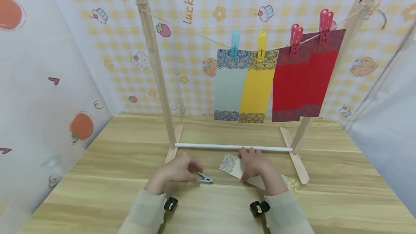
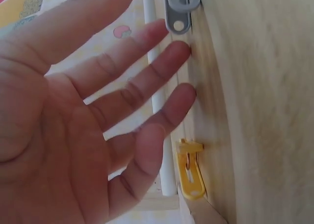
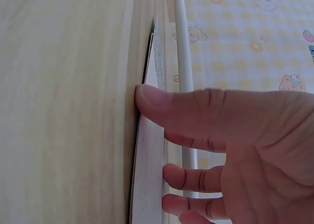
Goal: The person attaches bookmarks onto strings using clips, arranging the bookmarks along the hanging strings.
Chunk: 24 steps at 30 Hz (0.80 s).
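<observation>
My left hand [image 1: 182,169] reaches over the table, thumb and fingers spread around one end of a grey clothespin [image 1: 206,179]. In the left wrist view the index fingertip is at that clothespin's end; the thumb tip is out of view. A yellow clothespin [image 2: 190,172] lies beyond the little finger, mostly hidden in the head view. My right hand [image 1: 255,165] holds a pale paper strip [image 1: 237,168] by its long edges, thumb on the near edge and fingers on the far one. Lacy patterning [image 1: 228,162] covers its left end. Yellow patterned paper [image 1: 291,185] shows beyond the right wrist.
A wooden rack [image 1: 156,71] with a white lower bar [image 1: 227,146] stands behind the hands. From its string [image 1: 201,37] hang pale green [image 1: 230,87], yellow [image 1: 258,91] and red [image 1: 292,86] papers, held by blue, yellow and red clothespins. Patterned cloth covers the back.
</observation>
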Each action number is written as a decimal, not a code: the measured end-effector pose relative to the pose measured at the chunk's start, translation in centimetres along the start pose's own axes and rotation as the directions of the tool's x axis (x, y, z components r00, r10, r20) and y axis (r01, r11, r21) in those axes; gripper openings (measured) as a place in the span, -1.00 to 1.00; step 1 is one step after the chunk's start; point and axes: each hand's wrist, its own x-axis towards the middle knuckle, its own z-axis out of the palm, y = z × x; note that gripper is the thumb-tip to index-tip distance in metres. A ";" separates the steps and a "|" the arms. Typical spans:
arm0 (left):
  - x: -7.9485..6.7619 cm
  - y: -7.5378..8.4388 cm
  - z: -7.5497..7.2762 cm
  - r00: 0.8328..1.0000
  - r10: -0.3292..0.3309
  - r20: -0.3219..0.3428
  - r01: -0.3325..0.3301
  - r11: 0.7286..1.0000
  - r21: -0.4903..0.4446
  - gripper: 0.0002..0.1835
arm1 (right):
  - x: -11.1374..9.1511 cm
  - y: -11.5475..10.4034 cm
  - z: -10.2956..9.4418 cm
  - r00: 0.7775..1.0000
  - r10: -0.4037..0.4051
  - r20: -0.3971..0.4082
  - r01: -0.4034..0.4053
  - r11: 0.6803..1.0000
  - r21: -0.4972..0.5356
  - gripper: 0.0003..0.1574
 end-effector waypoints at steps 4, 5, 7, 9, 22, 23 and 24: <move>0.1 0.6 0.1 0.998 -0.055 -0.015 0.056 0.998 0.037 -0.64 | 0.0 0.1 -0.2 1.000 -0.016 0.001 0.016 1.000 -0.008 -0.11; 0.1 0.8 0.1 0.997 -0.076 -0.020 0.077 0.996 0.041 -0.63 | 0.0 0.1 -0.2 1.000 -0.016 0.002 0.016 1.000 -0.012 -0.10; 0.0 1.1 0.2 0.993 -0.110 -0.034 0.112 0.992 0.050 -0.63 | 0.0 0.1 -0.2 1.000 -0.014 0.006 0.014 1.000 -0.012 -0.08; -0.2 1.5 0.4 0.989 -0.136 -0.050 0.139 0.988 0.064 -0.63 | 0.1 0.1 -0.2 1.000 -0.012 0.009 0.012 1.000 -0.012 -0.07; -0.1 1.6 1.1 0.985 -0.151 -0.088 0.162 0.977 0.137 -0.70 | 0.2 0.3 -0.1 1.000 0.009 0.009 -0.008 1.000 -0.017 -0.07; -0.1 1.6 1.1 0.986 -0.144 -0.086 0.154 0.979 0.136 -0.70 | 0.2 0.3 -0.1 1.000 0.008 0.000 -0.008 1.000 -0.026 -0.10; -0.1 1.5 1.0 0.987 -0.140 -0.084 0.151 0.980 0.131 -0.71 | 0.2 0.4 -0.1 1.000 0.004 -0.012 -0.005 1.000 -0.030 -0.13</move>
